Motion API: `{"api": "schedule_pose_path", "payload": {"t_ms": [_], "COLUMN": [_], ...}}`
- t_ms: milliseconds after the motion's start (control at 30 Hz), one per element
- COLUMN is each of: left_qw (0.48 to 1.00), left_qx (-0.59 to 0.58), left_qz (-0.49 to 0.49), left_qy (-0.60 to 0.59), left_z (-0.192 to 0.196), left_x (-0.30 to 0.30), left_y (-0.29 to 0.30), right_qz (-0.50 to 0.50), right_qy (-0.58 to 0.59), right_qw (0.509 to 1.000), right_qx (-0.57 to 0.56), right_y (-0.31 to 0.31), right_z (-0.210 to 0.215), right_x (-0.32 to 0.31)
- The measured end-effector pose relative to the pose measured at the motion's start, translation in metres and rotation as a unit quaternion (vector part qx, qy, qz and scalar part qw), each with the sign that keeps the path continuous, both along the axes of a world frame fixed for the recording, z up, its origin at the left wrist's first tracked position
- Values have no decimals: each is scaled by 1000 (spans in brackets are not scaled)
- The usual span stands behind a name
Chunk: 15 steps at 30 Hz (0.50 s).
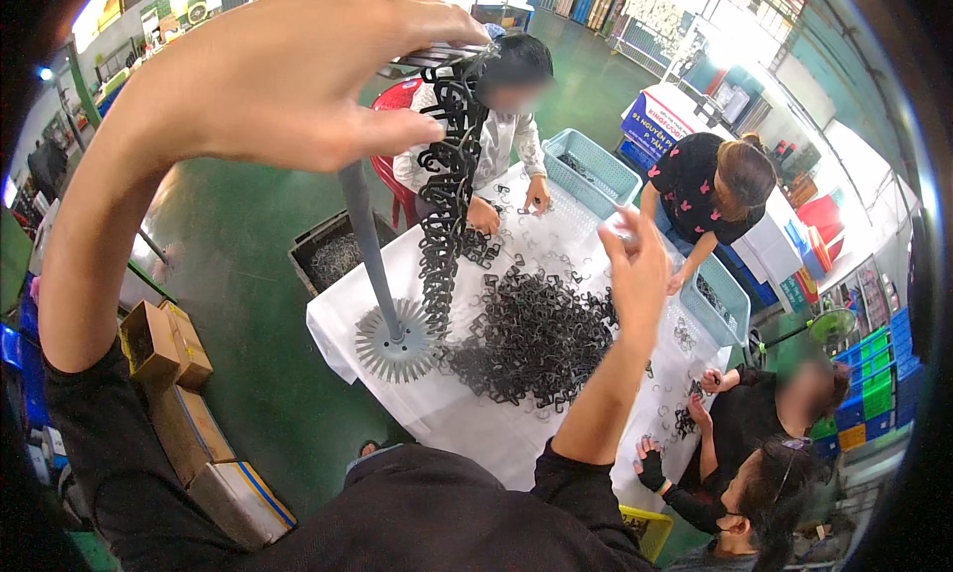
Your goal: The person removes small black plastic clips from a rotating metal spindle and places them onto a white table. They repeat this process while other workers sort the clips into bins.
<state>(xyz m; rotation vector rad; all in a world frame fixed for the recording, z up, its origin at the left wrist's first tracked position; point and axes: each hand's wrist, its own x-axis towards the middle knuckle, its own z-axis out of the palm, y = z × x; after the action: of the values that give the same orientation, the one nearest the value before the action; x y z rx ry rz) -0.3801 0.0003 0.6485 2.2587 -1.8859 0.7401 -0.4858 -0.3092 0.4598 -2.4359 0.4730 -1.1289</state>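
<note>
1. Black clips hang in a long chain (449, 175) from your raised left hand (288, 75), near the lens at the upper left; the chain drops down to the white-covered table (476, 413) below.
2. Your left hand pinches the top of that chain with thumb and fingers curled together around it, beside the top end of a grey rod (365, 234).
3. The grey rod runs down to a round grey toothed disc (397, 349) standing on the near left part of the table, and the chain's lower end hangs just right of it.
4. Your right hand (635, 269) is lifted over the middle of the table, fingers held close together and pointing up; whether it pinches a small piece you cannot tell.
5. A heap of loose black clips (536, 339) lies in the middle of the table, right of the disc.
6. Cardboard boxes (164, 349) sit on the green floor to your near left.
7. At the near right, two seated people work at the table edge, one wearing a black fingerless glove (650, 468).
8. Farther off, a person in white (501, 135) handles clips at the far side, a person in a black patterned top (700, 185) leans in at the far right, and a light blue basket (591, 170) stands between them.
</note>
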Motion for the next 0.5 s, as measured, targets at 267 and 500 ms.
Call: {"api": "schedule_pose_path", "payload": {"t_ms": [267, 500], "left_qw": [997, 996], "left_qx": [-8, -15], "left_qz": [57, 59], "left_qy": [-43, -63], "left_z": [-4, -4], "left_x": [-4, 3], "left_y": [-18, -17], "right_qz": [101, 322], "right_qy": [-257, -297], "right_qw": [954, 880], "right_qx": [-118, 185], "right_y": [133, 133], "right_z": [63, 65], "right_x": [70, 82]}}
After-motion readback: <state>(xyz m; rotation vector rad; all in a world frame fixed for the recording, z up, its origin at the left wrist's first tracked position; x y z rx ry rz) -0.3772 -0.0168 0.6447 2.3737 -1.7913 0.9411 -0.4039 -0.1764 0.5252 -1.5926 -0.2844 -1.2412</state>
